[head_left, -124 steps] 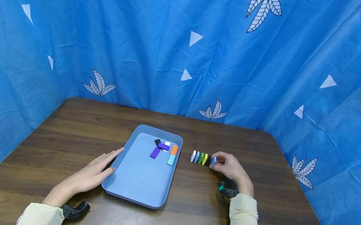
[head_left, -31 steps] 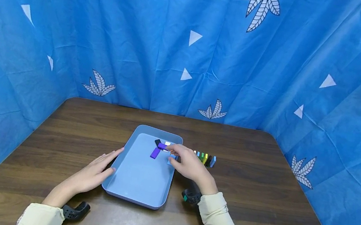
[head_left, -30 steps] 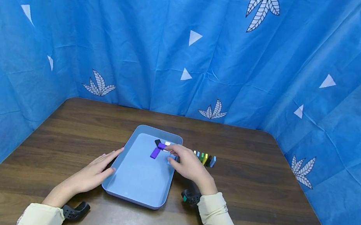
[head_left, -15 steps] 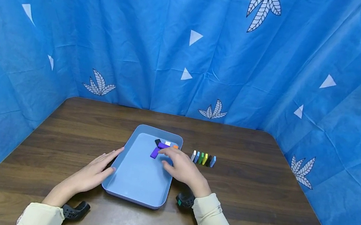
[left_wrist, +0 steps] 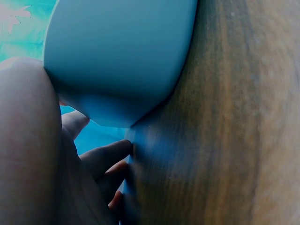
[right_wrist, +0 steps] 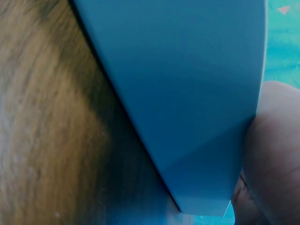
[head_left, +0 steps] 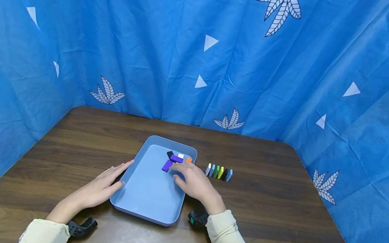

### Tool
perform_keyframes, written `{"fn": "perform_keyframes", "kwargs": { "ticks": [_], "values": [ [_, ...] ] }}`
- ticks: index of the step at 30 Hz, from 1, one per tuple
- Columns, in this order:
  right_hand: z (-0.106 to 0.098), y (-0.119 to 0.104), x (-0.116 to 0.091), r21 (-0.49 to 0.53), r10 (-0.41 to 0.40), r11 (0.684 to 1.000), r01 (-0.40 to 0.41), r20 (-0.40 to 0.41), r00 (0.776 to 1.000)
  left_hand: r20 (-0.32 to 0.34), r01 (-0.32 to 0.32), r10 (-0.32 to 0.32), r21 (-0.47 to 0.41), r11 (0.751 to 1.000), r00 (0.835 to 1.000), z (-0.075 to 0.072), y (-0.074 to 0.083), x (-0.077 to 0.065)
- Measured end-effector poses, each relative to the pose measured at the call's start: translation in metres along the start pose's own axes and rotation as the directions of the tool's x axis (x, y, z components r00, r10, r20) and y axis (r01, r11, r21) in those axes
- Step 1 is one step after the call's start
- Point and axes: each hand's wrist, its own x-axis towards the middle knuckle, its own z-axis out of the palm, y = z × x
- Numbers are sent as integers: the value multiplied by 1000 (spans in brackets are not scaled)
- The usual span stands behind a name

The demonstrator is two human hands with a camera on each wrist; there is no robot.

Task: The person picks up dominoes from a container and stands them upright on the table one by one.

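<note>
My left hand (head_left: 102, 185) lies along the left side of a shallow blue tray (head_left: 143, 214), fingers extended; the left wrist view shows its fingers (left_wrist: 107, 154) by the tray's outer wall. Over the tray's right rim reaches my right hand (head_left: 196, 182), its index fingertip beside a purple domino (head_left: 167, 166) and its thumb apart from the index finger. Another purple domino (head_left: 176, 159), a black one (head_left: 170, 153), a white one (head_left: 181, 156) and a partly covered orange one (head_left: 188, 160) lie near. The right wrist view shows only the tray wall and part of the hand.
Right of the tray, a short row of dominoes stands upright on the wooden table (head_left: 278, 220): a white domino (head_left: 208, 169), a green one (head_left: 216, 171), a yellow one (head_left: 220, 172), a black one (head_left: 224, 174) and blue ones (head_left: 229, 175). A blue curtain (head_left: 145, 45) surrounds the table.
My right hand has left the blue domino at the row's right end, which now stands free, and moved left over the tray, then slightly lower toward the purple domino. My left hand stays put.
</note>
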Motion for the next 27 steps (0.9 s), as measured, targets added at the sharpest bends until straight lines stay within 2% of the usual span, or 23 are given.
{"fn": "perform_keyframes", "kwargs": {
  "ticks": [15,27],
  "values": [
    [0,0,-1,-74,-29,997,32,38,999,-5,-6,6,4,1000,1000,2,2,4],
    [0,-6,2,-107,-19,994,27,69,997,-17,-13,14,20,1000,1000,2,0,2]
  ]
}}
